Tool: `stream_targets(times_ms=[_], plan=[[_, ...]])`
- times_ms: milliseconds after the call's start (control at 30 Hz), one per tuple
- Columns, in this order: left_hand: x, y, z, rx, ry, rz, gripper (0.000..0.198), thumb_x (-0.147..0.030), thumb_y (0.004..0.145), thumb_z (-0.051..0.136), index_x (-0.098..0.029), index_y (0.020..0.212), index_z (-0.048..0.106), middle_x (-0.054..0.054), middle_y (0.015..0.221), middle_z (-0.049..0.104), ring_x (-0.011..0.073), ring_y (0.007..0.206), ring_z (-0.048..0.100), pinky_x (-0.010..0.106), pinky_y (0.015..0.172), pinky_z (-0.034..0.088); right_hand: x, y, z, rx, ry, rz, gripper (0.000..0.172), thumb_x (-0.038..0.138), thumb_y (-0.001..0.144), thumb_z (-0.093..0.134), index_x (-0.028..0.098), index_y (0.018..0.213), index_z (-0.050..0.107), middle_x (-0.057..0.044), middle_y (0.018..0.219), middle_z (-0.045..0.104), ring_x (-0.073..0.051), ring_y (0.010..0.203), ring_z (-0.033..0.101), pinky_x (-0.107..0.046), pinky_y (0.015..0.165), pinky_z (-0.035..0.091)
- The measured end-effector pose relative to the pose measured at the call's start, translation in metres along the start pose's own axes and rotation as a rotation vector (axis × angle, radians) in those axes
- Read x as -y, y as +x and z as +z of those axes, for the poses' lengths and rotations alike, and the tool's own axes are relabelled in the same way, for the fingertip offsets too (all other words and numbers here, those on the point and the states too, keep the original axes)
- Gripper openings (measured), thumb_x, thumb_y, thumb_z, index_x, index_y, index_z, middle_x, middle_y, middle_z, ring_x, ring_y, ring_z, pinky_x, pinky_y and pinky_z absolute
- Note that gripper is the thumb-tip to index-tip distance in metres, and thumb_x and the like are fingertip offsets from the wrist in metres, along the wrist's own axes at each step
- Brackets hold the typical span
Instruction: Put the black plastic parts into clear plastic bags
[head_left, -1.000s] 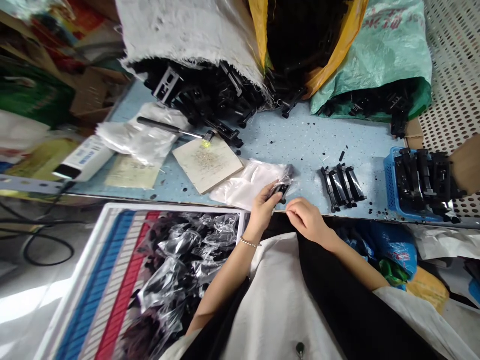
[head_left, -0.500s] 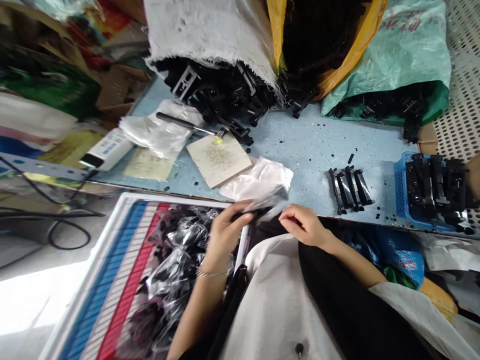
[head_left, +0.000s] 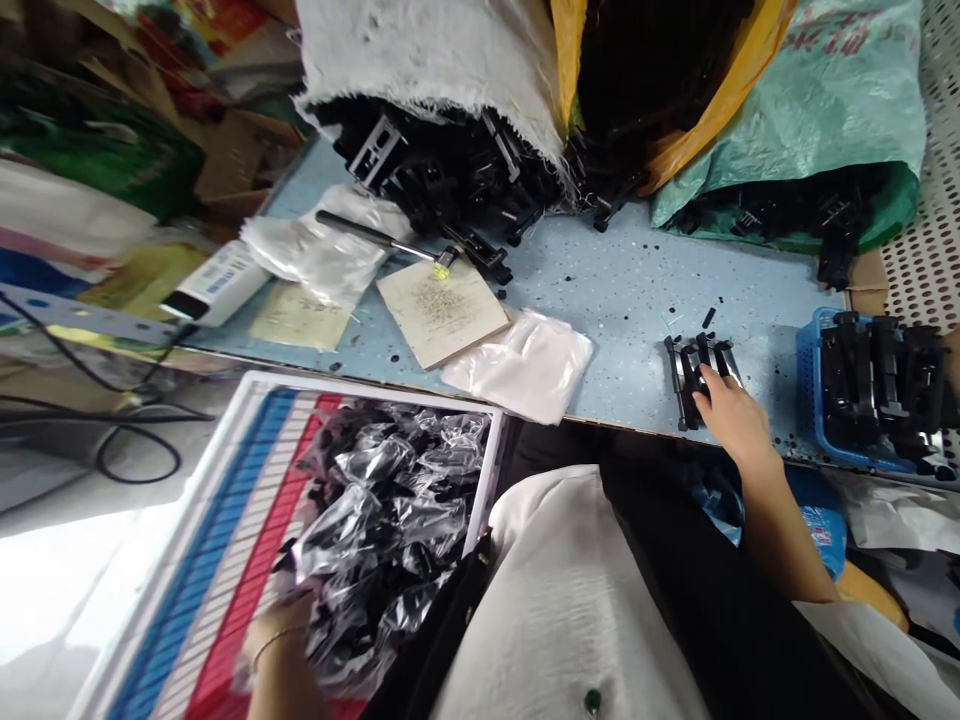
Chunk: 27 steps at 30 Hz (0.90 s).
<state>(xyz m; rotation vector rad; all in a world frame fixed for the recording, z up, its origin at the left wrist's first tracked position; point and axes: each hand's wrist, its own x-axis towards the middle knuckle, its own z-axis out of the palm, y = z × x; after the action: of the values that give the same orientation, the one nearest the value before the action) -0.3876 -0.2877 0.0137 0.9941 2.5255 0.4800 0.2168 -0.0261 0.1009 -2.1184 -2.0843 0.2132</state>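
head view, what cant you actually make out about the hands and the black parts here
- Left hand: fingers buried in the bagged parts in the striped sack; grip unreadable.
- Right hand: fingertips lie over the row of black clips; grasp unclear.
- Blue basket: cut off by the right edge.
- White box: print too small.

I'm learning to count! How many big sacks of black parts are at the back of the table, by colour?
White sack: 1
Yellow sack: 1
Green sack: 1
Total: 3
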Motion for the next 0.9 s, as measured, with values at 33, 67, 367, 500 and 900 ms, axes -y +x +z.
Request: stream_targets(times_ms=[33,67,367,500,900], plan=[[-0.012,0.007,0.006,-0.072,0.028,-0.026,0.042,-0.052,0.057,0.066,-0.024,0.049,0.037,-0.002,0.037,0.028,0.0316,0.049,0.059,0.049,0.052,0.051,0.001,-0.002,0.000,0.013,-0.013,0.009,0.029,0.027,0.087,0.068,0.022,0.116,0.068,-0.015,0.089,0.069,-0.028,0.074,0.060,-0.040,0.065,0.041],[-0.028,0.017,0.013,-0.145,0.032,-0.030,0.035,-0.049,0.059,0.065,-0.023,0.051,0.042,-0.001,0.040,0.034,0.0328,0.054,0.061,0.053,0.057,0.054,0.003,-0.003,0.000,0.033,-0.033,0.024,0.024,0.028,0.087,0.069,0.021,0.110,0.068,-0.014,0.084,0.069,-0.027,0.070,0.060,-0.039,0.064,0.040],[-0.307,0.012,0.128,0.042,-0.230,0.925,0.020,-0.034,0.093,0.064,-0.018,0.099,0.075,0.013,0.109,0.073,0.0268,0.105,0.068,0.042,0.099,0.054,0.029,0.003,-0.006,0.290,0.149,0.083,0.028,0.032,0.090,0.060,0.019,0.114,0.067,-0.010,0.093,0.074,-0.025,0.079,0.068,-0.033,0.071,0.047],[-0.363,0.008,0.143,0.176,-0.190,0.886,0.012,-0.020,0.088,0.067,-0.018,0.077,0.070,0.012,0.092,0.070,0.0260,0.092,0.066,0.039,0.084,0.054,0.042,-0.002,0.004,0.303,0.549,0.103,0.030,0.040,0.087,0.062,0.021,0.109,0.069,-0.003,0.082,0.070,-0.020,0.072,0.064,-0.033,0.069,0.050],[-0.362,0.040,0.122,0.524,-0.536,0.589,0.009,-0.026,0.077,0.071,-0.020,0.071,0.072,0.002,0.077,0.071,0.0175,0.074,0.064,0.030,0.070,0.049,0.152,0.030,0.048,0.555,1.984,0.276,0.033,0.047,0.066,0.087,0.025,0.075,0.064,0.001,0.082,0.072,-0.019,0.079,0.068,-0.043,0.084,0.060]])
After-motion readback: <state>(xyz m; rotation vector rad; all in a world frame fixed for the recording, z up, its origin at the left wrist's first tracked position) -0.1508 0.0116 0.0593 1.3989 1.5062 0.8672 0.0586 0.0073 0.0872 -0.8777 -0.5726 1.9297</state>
